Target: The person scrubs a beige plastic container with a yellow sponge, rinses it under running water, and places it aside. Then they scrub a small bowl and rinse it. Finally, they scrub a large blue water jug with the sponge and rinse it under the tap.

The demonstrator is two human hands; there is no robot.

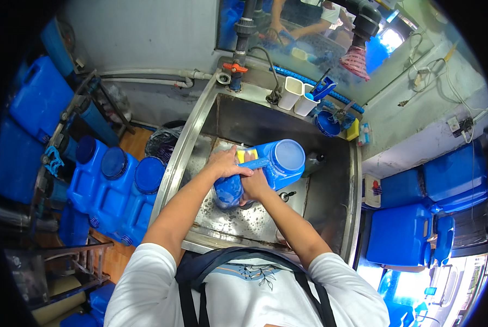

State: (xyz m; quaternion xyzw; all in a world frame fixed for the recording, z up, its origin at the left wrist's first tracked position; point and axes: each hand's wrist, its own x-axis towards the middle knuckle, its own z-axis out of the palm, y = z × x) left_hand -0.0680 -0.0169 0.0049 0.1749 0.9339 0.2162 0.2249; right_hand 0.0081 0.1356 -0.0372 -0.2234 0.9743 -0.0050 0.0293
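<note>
A wet blue plastic water jug [282, 173] lies tilted in the stainless steel sink [305, 212], its round cap [289, 155] facing up and to the right. My left hand [224, 164] grips the jug's lower end, with the thumb lying across towards the handle [253, 164]. Passing beneath that handle, my right hand [255, 184] has its fingers on a yellow sponge [247, 154], pressed against the jug's side. Both palms are hidden, as is part of the sponge. Suds and water drops show on the jug's lower end.
A dark bottle [314, 163] stands in the sink beyond the jug. White plastic holders [291, 93], a blue lid [327, 123] and another yellow sponge [352, 130] line the back ledge. Several blue jugs [115, 180] stand left; more jugs [399, 235] are at right. A pipe with an orange valve [235, 68] rises behind.
</note>
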